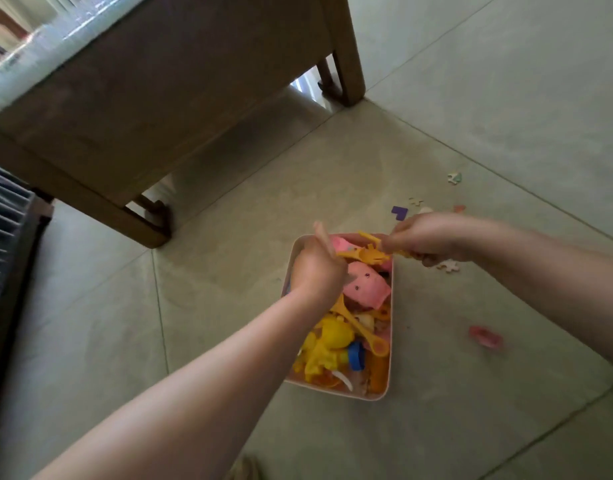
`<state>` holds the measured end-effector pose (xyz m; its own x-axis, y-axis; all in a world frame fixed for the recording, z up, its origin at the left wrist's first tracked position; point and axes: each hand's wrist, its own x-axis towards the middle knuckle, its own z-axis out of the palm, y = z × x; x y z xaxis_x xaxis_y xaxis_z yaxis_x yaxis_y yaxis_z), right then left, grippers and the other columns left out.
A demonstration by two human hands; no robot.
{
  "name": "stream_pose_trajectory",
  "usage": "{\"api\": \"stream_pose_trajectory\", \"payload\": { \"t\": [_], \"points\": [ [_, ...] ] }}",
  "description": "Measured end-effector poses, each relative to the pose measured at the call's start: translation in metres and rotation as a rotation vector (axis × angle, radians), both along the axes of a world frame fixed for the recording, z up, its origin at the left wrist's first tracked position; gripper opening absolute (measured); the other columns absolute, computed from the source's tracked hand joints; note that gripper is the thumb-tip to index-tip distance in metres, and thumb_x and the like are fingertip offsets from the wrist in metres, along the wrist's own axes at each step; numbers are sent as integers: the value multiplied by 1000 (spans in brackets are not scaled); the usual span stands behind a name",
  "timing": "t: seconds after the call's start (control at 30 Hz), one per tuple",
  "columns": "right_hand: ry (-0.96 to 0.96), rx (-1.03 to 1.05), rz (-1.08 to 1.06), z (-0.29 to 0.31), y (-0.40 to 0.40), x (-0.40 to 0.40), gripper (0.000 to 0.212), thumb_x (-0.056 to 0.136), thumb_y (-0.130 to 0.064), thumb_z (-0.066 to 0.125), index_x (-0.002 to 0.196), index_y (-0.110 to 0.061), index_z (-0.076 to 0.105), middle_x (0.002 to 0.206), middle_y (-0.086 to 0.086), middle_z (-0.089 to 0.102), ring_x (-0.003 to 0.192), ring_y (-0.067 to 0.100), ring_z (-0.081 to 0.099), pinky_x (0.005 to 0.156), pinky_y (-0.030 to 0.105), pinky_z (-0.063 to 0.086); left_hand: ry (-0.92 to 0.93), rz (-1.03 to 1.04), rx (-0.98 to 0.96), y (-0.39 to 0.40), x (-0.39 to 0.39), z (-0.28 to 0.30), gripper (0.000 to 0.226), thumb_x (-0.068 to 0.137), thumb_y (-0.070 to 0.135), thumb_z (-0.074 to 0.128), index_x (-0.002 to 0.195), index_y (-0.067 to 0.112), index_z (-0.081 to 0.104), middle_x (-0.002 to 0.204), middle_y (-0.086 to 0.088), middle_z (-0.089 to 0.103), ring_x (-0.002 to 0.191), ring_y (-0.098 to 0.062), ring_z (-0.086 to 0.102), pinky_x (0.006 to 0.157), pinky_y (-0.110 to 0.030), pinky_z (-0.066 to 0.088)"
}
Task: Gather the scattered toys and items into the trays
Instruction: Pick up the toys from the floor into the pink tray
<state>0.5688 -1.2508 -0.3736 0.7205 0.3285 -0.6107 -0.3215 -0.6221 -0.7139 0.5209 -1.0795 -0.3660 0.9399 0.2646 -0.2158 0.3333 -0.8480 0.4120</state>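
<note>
Both hands meet over the far end of the tray (391, 327): the left hand (317, 268) and right hand (433, 239) each grip an end of a yellow toy (365, 252). The tray sits on the floor (229, 306), full of toys; a purple piece (399, 213), puzzle pieces (454, 177) and a red piece (485, 336) lie scattered to its right.

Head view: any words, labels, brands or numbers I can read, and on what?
None readable.
Toys in the tray: no print shows; the frame is motion-blurred.
Pink toy: only dark dots, not letters.
Purple piece and red piece on the floor: no visible marking.
</note>
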Motion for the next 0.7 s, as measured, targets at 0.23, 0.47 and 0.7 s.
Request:
{"api": "stream_pose_trajectory", "payload": {
  "t": [0.23,0.47,0.7],
  "points": [
    [-20,0,99,-8,34,-44,39,88,-53,58,105,-18,59,90,3,61,78,17,62,59,25,53,10,-184,66,32,-23,-10,43,96,35,44,138,31,36,119,-3,63,94,-24,64,70,-28,47],
    [-257,-59,-79,-30,12,-38,26,90,-42,60,98,-18,67,88,1,68,79,17,65,74,33,56,-28,-266,277,17,-37,-11,34,100,35,38,131,23,42,126,-1,53,106,-23,57,79,-33,48],
    [-419,-260,-279,-86,-47,3,28,85,-13,56,113,-18,60,114,12,60,98,28,60,72,26,37,-134,-336,233,-39,8,-11,33,93,23,53,125,27,49,124,3,51,108,-16,53,81,-30,51]
  ]
}}
